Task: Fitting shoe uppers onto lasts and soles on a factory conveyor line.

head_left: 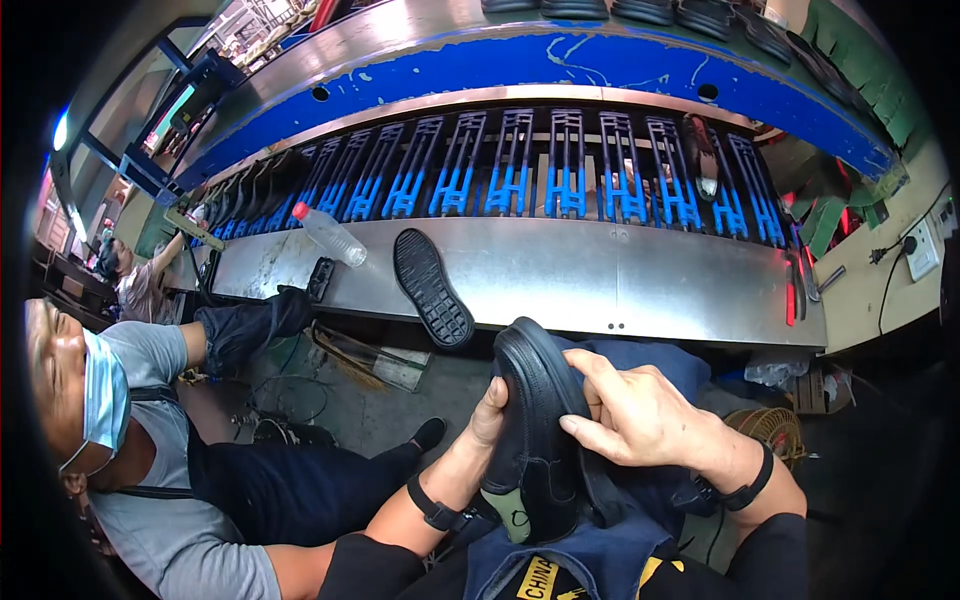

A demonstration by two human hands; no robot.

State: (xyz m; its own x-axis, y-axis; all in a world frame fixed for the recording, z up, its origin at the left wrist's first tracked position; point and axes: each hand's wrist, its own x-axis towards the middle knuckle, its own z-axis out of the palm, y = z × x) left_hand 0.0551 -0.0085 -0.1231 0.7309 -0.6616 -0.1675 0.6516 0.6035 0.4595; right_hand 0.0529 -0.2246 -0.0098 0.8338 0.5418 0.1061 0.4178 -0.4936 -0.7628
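Observation:
A black shoe [530, 440] with a green patch at its heel is held over my lap, toe pointing away from me. My left hand [488, 412] grips the shoe's left side, the thumb against the upper and the other fingers mostly hidden behind it. Along the shoe's right side lies a black sole [598, 480], set against it near the toe and standing apart toward the heel. My right hand [640, 410] is closed on the sole's edge, thumb and index finger bent around it. Another black sole [432, 288], tread up, rests on the steel ledge [560, 270] ahead.
A clear bottle [330, 235] with a red cap lies on the ledge beside a small black object [320, 280]. Beyond runs a rack of blue-tipped rods [515, 180] carrying a shoe [705, 160]. A masked co-worker [170, 480] sits close on my left. A socket [922, 250] is at right.

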